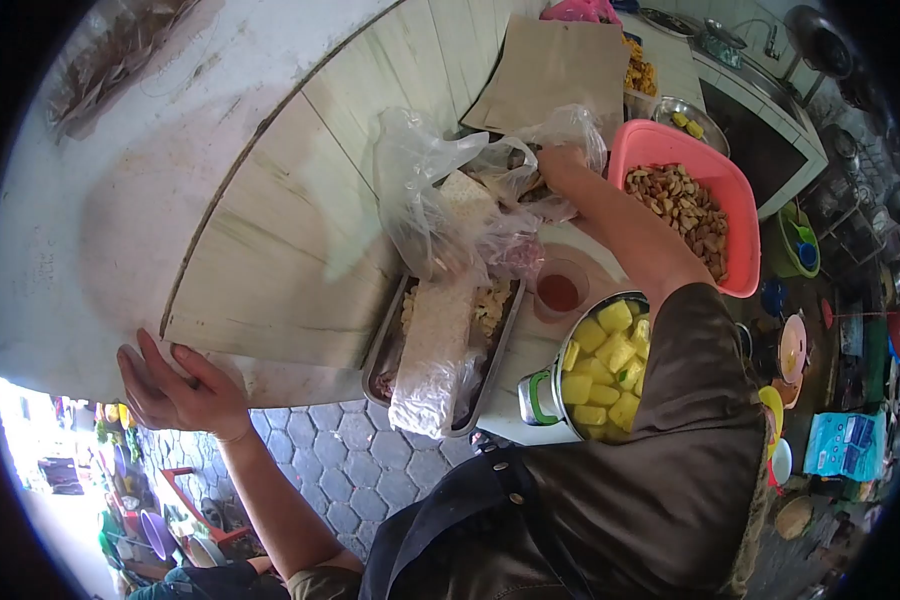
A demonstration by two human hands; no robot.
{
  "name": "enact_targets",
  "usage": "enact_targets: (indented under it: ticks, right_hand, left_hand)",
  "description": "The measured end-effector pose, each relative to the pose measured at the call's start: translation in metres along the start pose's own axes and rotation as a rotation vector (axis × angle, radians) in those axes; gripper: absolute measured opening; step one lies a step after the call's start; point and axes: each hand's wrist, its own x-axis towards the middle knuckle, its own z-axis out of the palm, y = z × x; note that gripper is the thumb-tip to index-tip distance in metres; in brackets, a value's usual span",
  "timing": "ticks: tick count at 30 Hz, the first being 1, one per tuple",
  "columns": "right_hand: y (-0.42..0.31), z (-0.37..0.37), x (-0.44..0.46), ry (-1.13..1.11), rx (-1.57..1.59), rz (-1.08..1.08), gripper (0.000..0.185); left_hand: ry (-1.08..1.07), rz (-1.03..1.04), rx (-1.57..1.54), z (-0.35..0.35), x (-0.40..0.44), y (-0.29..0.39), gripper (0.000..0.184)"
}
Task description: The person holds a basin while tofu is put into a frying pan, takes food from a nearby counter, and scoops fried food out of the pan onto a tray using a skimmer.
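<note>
My left hand is raised at the left by the counter's edge, fingers apart and holding nothing. At the upper middle, my right hand reaches among clear plastic bags; its fingers are hidden by the plastic. Below the bags, a wrapped whitish block lies across a metal tray of pale pieces. Beside the tray are a clear cup of red stuff and a pot of yellow-green chunks. A pink basin with brown pieces stands right of my right forearm.
Brown cardboard lies behind the bags. A metal bowl with yellow pieces sits beyond the basin, near a sink. Tiled wall rises at the left. A green tub and a blue packet are at the right.
</note>
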Motion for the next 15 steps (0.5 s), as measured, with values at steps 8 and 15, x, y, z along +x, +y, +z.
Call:
enact_targets:
  ticks: [8, 15]
  right_hand:
    - [0.005, -0.011, -0.001, -0.019, 0.032, 0.060, 0.022]
    - [0.033, -0.057, -0.009, -0.023, 0.231, 0.032, 0.023]
  left_hand:
    - [0.009, -0.008, 0.010, 0.000, 0.001, 0.000, 0.029]
    - [0.027, -0.013, -0.069, 0.003, 0.000, -0.002, 0.029]
